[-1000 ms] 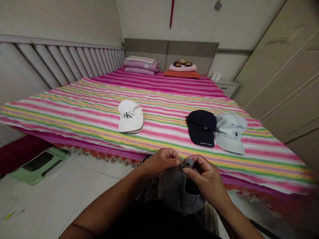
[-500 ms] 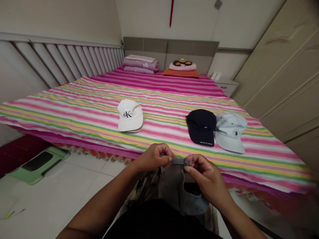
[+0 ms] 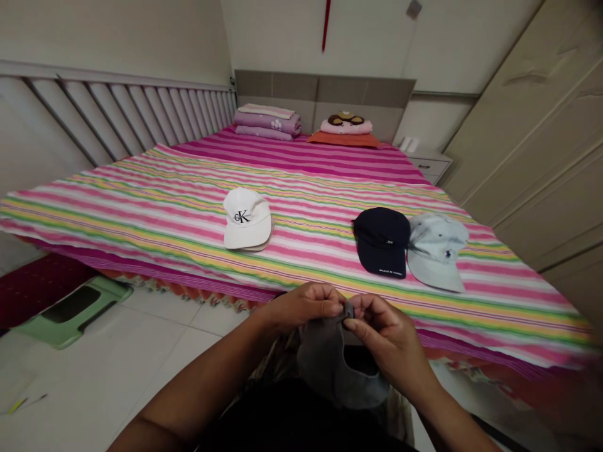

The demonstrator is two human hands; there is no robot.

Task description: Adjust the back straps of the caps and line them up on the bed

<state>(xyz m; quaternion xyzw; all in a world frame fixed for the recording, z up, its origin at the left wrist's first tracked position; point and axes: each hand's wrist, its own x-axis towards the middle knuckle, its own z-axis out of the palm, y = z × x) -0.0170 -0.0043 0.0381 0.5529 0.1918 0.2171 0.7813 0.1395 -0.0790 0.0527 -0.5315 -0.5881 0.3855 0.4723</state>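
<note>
A grey baseball cap [image 3: 323, 364] hangs in front of my body with its back opening facing up toward me. My left hand [image 3: 313, 304] pinches the left part of its back strap. The buckle end of that strap [image 3: 349, 310] is between the thumb and fingers of my right hand [image 3: 379, 323]. Both hands are close together, near the bed's front edge. Past them on the bed lie a white cap [image 3: 247, 216] with black letters, a dark navy cap [image 3: 381, 238] and a pale blue cap [image 3: 438, 251], the last two touching.
The bed carries a striped sheet [image 3: 179, 201]. Folded purple bedding [image 3: 266, 122] and a pink and orange stack [image 3: 346, 132] sit by the headboard [image 3: 292, 91]. A green stool [image 3: 75, 314] stands on the tiled floor at left. Wardrobe doors [image 3: 532, 125] rise at right.
Half a second ago my left hand was drawn out leftward with a length of strap stretched between the hands. Now it is back beside my right hand. The caps on the bed have not moved.
</note>
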